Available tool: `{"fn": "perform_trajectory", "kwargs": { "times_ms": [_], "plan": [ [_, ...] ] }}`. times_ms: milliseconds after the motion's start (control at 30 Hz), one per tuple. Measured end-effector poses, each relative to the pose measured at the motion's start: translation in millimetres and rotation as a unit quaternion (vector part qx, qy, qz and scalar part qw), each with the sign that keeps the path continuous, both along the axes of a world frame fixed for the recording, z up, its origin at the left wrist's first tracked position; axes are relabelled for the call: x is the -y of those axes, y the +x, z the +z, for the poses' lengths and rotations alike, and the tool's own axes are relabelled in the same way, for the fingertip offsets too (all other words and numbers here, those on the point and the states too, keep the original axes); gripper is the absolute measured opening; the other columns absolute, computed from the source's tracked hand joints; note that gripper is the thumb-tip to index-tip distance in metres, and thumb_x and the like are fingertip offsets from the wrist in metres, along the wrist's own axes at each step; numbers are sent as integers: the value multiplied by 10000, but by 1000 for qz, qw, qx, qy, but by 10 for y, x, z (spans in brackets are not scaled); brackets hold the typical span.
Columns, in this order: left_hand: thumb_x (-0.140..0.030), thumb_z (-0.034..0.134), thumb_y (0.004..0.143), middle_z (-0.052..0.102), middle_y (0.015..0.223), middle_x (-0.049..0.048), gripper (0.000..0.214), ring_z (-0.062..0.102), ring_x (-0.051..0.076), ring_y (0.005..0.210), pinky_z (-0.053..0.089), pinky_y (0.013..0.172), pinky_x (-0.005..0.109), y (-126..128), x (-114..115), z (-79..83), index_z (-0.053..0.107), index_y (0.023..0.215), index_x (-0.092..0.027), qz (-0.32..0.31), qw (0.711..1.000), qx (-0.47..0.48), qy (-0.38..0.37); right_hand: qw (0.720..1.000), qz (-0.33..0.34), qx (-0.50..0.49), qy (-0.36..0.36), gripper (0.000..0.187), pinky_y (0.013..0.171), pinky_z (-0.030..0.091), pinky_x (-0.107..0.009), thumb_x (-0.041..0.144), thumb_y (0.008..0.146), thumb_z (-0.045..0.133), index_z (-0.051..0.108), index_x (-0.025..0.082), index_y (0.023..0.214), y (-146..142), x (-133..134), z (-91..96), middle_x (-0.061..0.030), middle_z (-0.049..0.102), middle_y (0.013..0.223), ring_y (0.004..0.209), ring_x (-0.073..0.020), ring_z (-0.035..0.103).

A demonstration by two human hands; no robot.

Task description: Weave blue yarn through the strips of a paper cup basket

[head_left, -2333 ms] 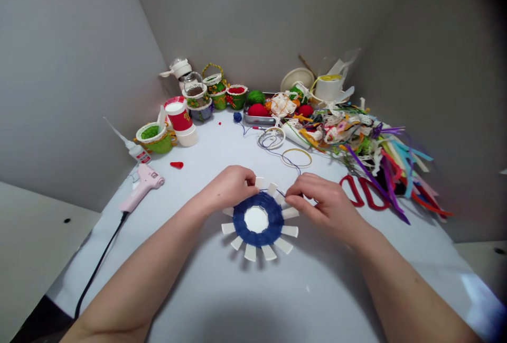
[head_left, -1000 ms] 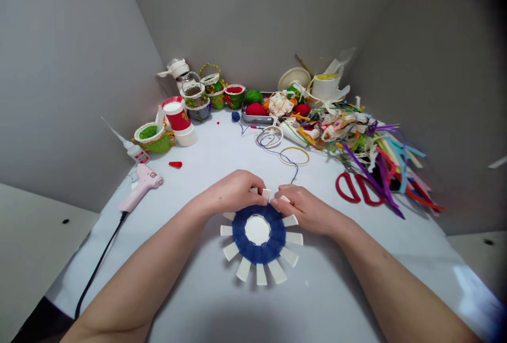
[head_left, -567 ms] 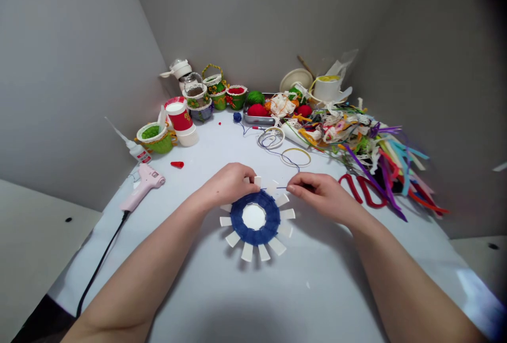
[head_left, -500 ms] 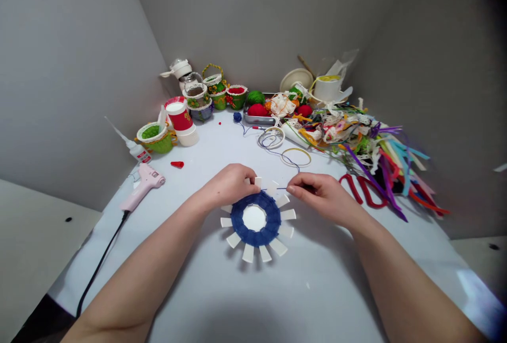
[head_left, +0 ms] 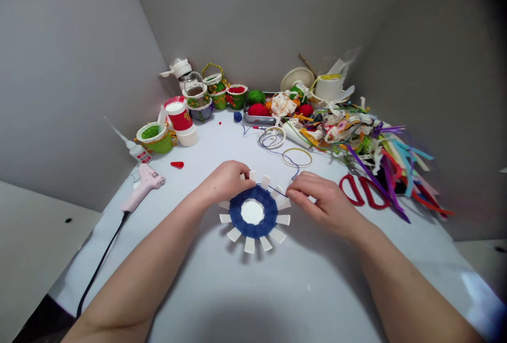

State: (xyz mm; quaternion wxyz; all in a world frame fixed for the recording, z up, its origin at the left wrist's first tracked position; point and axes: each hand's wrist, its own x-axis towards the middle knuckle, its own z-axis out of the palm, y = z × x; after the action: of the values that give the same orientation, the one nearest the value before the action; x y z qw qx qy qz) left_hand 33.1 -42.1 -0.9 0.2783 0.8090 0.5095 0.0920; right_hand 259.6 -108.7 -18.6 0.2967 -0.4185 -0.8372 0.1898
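A white paper disc cut into several spokes (head_left: 253, 212), woven round with a ring of blue yarn, lies flat on the white table (head_left: 222, 290). My left hand (head_left: 225, 180) is closed on the far-left spokes and holds the disc down. At the disc's far-right edge my right hand (head_left: 317, 198) pinches the blue yarn strand (head_left: 277, 191). From there the strand runs back over the table to a small blue yarn ball (head_left: 237, 117).
Red scissors (head_left: 362, 191) lie just right of my right hand, beside a heap of coloured ribbons (head_left: 380, 147). A pink glue gun (head_left: 141, 186) with a black cord and a glue bottle (head_left: 134, 148) lie at the left. Decorated cups (head_left: 206, 94), a tray of yarn balls (head_left: 261, 108) and rings (head_left: 297, 157) stand behind.
My right hand pulled the yarn out to the right, then came back in to the disc's edge. The disc has shifted slightly away from me. My left hand stayed on the spokes.
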Motion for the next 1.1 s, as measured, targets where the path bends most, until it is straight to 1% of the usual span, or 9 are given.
{"fn": "perform_trajectory", "kwargs": {
  "times_ms": [133,200,333,467,633,733,900,1000,1100],
  "plan": [
    [-375,559,703,596,623,-8,243,489,122,593,335,559,237,-41,-49,-29,658,693,-153,23,1000,14,-8,999,-38,17,-21,345,657,353,-297,296,960,361,508,177,672,5,-70,-102,-23,498,647,679,-158,457],
    [-394,558,702,594,628,-11,263,488,122,594,337,551,235,-59,-78,-67,663,714,-153,46,999,23,-13,998,-39,23,-36,381,665,350,-298,315,970,325,490,179,654,-18,-101,-178,-21,492,645,683,-160,454],
    [-415,559,698,571,603,-16,291,472,118,572,335,535,233,-73,-113,-120,671,727,-148,79,996,28,-25,997,-13,14,-74,445,676,362,-297,364,979,266,579,167,732,-83,-132,-313,-36,528,681,706,-167,476],
    [-429,525,728,586,608,-6,323,476,117,564,338,531,236,-75,-114,-108,681,724,-146,77,995,38,-42,996,-30,-15,-87,450,672,368,-285,378,970,306,616,162,726,-98,-134,-358,-21,515,646,691,-159,487],
    [-426,502,748,609,637,11,338,498,125,586,357,543,239,-93,-107,-74,676,722,-139,70,996,31,-41,988,-68,-59,-129,369,680,386,-264,307,939,391,642,161,711,-90,-128,-337,-15,541,673,708,-146,523],
    [-417,508,746,643,724,19,322,537,138,646,384,575,236,-127,-97,-36,679,797,-149,46,998,24,-39,984,-79,-69,-143,341,676,391,-257,266,921,411,640,159,692,-100,-122,-320,-16,560,695,714,-143,537],
    [-436,583,716,659,973,33,432,588,159,781,433,671,237,-170,-56,63,634,1074,-199,-37,998,16,-57,985,-65,-58,-148,325,658,390,-249,221,902,417,616,156,654,-125,-100,-292,-9,550,671,682,-134,530],
    [-428,623,701,654,997,27,449,583,164,831,432,712,238,-143,-11,111,629,1095,-211,-82,996,18,-38,987,-45,-44,-149,315,649,387,-246,210,900,416,623,153,670,-137,-78,-265,-8,538,667,664,-128,524],
    [-397,639,699,662,927,12,387,580,155,799,419,692,236,-102,32,134,654,1043,-219,-118,993,9,-29,990,-13,-32,-138,309,660,383,-251,192,899,415,631,148,683,-146,-56,-220,-13,538,660,676,-132,522]
  ]
}}
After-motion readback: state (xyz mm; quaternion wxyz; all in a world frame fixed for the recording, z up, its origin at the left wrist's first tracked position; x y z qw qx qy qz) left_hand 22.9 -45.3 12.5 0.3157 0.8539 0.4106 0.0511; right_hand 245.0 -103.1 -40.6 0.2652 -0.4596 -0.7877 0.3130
